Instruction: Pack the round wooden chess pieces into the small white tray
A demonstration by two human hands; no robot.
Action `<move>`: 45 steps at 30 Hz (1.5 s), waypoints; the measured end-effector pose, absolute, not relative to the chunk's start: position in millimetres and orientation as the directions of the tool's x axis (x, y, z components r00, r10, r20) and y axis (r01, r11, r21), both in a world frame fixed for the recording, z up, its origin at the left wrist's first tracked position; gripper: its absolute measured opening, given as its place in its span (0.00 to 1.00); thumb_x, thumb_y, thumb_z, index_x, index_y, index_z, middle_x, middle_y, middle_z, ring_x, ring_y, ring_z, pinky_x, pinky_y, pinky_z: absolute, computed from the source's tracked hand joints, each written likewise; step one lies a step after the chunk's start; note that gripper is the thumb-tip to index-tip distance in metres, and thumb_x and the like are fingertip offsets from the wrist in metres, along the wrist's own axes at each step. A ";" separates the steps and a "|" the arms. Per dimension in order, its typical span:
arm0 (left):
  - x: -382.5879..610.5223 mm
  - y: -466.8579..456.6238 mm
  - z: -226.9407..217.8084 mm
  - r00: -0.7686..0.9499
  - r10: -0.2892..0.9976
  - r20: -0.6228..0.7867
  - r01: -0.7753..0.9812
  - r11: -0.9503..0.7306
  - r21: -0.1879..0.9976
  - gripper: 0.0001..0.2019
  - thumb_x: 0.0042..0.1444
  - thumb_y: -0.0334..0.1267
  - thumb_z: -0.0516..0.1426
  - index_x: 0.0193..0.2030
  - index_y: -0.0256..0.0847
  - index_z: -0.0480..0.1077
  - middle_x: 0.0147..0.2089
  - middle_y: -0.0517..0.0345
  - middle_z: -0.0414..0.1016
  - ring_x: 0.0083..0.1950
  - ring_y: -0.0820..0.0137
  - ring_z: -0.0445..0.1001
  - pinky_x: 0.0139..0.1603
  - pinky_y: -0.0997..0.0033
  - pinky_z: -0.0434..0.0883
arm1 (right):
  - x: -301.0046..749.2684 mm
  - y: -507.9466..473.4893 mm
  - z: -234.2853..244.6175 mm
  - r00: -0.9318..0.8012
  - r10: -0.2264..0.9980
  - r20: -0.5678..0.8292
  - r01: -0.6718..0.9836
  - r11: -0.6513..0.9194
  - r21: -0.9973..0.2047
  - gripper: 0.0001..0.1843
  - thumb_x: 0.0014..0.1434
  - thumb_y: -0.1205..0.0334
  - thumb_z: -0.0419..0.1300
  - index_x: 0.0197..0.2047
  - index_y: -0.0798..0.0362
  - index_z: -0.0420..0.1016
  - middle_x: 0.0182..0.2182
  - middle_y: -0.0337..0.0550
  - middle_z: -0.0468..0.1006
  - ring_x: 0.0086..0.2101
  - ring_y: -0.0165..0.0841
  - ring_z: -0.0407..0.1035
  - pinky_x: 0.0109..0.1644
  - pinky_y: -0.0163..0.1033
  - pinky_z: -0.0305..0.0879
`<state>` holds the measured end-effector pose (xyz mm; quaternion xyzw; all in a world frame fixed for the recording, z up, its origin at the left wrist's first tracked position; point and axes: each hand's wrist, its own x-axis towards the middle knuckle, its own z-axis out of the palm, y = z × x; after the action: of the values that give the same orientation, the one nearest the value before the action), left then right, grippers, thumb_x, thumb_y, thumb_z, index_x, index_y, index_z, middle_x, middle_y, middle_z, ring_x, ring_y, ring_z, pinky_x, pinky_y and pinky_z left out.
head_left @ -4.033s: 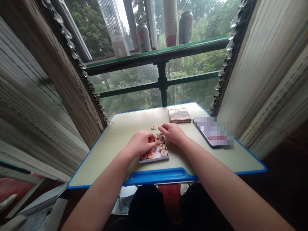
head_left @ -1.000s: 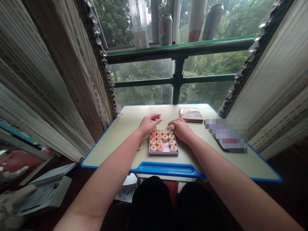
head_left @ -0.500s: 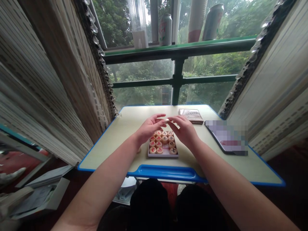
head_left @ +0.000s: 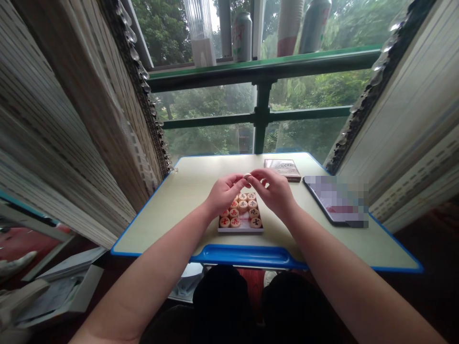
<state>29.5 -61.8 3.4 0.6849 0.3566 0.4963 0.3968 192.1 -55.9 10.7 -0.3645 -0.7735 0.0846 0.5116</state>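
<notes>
My left hand and my right hand meet above the far side of a shallow box. Between their fingertips is a small round Chinese chess piece, pinched from both sides; its face cannot be read. In the box stand rows of round wooden Chinese chess pieces, red-marked ones on the left and black-marked ones on the right. A gap in the near rows shows the box floor. My left hand hides the box's far left corner.
A flat lidded box lies at the back of the blue-edged table. To the right rests a phone or tablet, partly blurred out. Cans and stacked cups stand on the window ledge; curtains hang on both sides.
My left fingers have closed in on the piece, and both hands now pinch it together. The whole view has shifted slightly.
</notes>
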 end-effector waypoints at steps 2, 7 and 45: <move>29.9 -61.1 2.9 0.244 0.886 0.394 0.117 -0.430 0.895 0.17 0.56 0.47 0.53 0.40 0.34 0.72 0.33 0.54 0.75 0.37 0.70 0.71 0.39 0.71 0.67 | 192.2 -58.1 12.2 -0.223 0.638 0.737 0.458 0.736 -0.498 0.09 0.57 0.57 0.56 0.37 0.52 0.72 0.30 0.43 0.75 0.30 0.31 0.69 0.32 0.37 0.67; 27.9 -59.9 3.8 0.263 0.897 0.354 0.156 -0.402 0.902 0.15 0.57 0.46 0.50 0.35 0.35 0.70 0.26 0.58 0.69 0.29 0.74 0.67 0.32 0.74 0.65 | 192.0 -61.1 13.5 -0.330 0.572 0.751 0.415 0.802 -0.429 0.16 0.53 0.64 0.58 0.46 0.51 0.70 0.38 0.45 0.74 0.34 0.32 0.68 0.34 0.37 0.67; 28.0 -58.1 6.2 0.225 0.962 0.156 0.183 -0.198 0.963 0.09 0.48 0.36 0.51 0.24 0.35 0.69 0.18 0.64 0.62 0.21 0.78 0.60 0.24 0.78 0.59 | 189.9 -79.0 15.4 -0.585 0.810 0.052 0.748 0.563 -0.353 0.10 0.43 0.55 0.61 0.28 0.51 0.72 0.22 0.37 0.73 0.23 0.27 0.59 0.24 0.34 0.46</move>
<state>28.0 -58.1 6.2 0.6411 0.4465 0.4338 0.4487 189.9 -79.0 15.4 -0.4435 -0.8778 0.1482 0.1043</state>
